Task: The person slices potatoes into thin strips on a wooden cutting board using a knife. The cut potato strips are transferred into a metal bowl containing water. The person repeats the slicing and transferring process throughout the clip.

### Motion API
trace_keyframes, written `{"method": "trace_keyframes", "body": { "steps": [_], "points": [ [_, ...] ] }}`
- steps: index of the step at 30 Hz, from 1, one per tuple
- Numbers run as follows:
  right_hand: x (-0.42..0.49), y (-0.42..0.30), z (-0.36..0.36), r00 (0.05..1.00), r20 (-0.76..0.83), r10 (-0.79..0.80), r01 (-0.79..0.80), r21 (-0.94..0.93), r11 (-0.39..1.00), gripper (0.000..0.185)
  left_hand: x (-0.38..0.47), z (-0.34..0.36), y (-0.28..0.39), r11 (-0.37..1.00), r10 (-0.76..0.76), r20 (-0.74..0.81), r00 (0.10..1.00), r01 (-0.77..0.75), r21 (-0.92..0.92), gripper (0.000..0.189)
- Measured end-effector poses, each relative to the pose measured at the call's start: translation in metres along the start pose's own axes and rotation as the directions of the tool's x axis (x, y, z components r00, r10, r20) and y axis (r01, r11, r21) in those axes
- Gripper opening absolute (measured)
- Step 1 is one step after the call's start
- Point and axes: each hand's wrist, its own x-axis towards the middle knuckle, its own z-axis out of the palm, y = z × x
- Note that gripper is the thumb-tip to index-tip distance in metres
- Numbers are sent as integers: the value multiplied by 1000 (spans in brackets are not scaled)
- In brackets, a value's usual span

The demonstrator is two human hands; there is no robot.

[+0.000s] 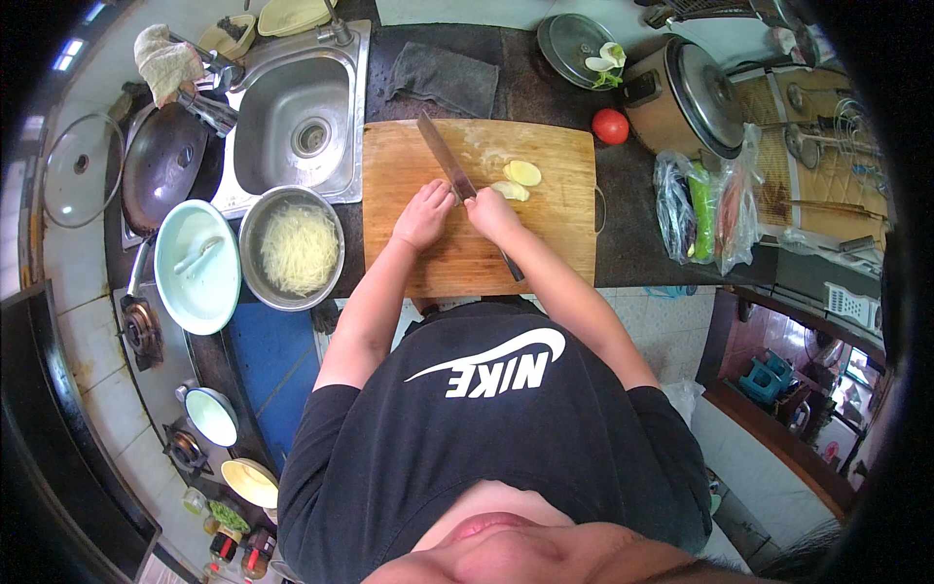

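A kitchen knife (446, 157) lies slantwise over the wooden cutting board (394, 255), its blade tip towards the far edge. My right hand (494, 213) grips it where blade meets handle, and the dark handle sticks out below my wrist. Close to the left of the blade, my left hand (425, 213) rests on the board with fingers bent together. A small pale bit shows by its fingertips; whether the fingers pinch it is hidden. Just beyond my right hand lie pale yellow slices (523, 173), apparently of a peeled vegetable, with a curved piece (511, 191) beside them.
To the left stand a steel bowl of pale shreds in water (300, 248), a light-blue basin (197, 292) and a sink (292, 131). A grey cloth (443, 79) lies behind the board. On the right are a tomato (610, 127), a rice cooker (682, 95) and bagged vegetables (704, 208).
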Motion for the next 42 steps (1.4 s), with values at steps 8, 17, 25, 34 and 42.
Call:
{"method": "trace_keyframes", "body": {
  "steps": [8, 17, 25, 34, 42],
  "points": [
    [-14, 2, -1, 998, 54, -20, 26, -112, 993, 25, -2, 2, 0, 999, -25, -8, 1000, 25, 22, 27],
    [-2, -1, 0, 999, 22, -40, 41, -30, 999, 28, -2, 1, 0, 1000, -2, -14, 1000, 2, -9, 28],
    [-14, 0, -11, 997, 61, -43, 47, -57, 997, 29, -4, 7, -1, 999, -39, -20, 999, 40, 17, 26],
    [-8, 1, -1, 997, 79, 1, 6, -94, 996, 28, -4, 4, 0, 999, -32, -28, 999, 32, -7, 28],
    [-9, 5, -6, 995, 85, -44, 46, -28, 999, 28, -5, 6, -2, 999, -35, -41, 999, 36, 16, 26]
  ]
}}
